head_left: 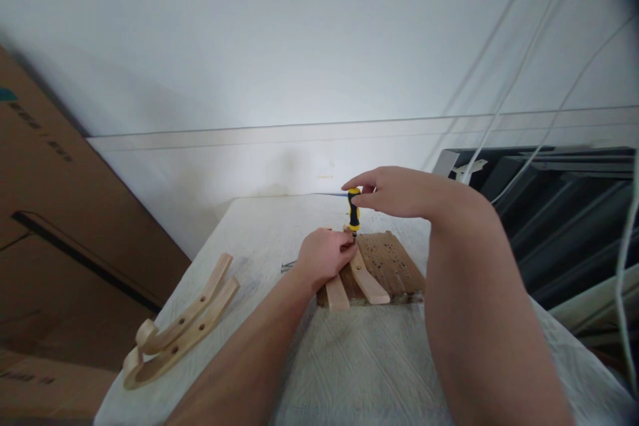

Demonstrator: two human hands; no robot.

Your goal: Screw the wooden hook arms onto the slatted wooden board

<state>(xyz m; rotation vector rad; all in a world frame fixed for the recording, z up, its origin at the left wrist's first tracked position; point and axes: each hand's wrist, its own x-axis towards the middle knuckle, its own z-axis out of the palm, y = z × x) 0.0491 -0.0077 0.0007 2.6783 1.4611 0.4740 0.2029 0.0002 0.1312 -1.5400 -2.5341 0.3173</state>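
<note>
In the head view my right hand point(387, 192) has its thumb and fingers at the top of a short black-and-yellow screwdriver point(354, 213), which stands upright. Close to its tip, my left hand point(327, 254) is pinched shut; what lies between those fingers is hidden. Under the tip is a curved pale wooden piece point(367, 279) with a hole in it. A second light wooden strip point(337, 293) lies beside it, partly covered by my left hand. Both rest on a brown board point(394, 263) dotted with small dark holes.
Two curved wooden pieces point(187, 325) with holes lie on the cloth-covered table point(349, 366) at the left. Several screws point(288, 267) sit left of my left hand. A cardboard box point(64, 213) stands at the left, dark panels point(564, 213) and white cables at the right.
</note>
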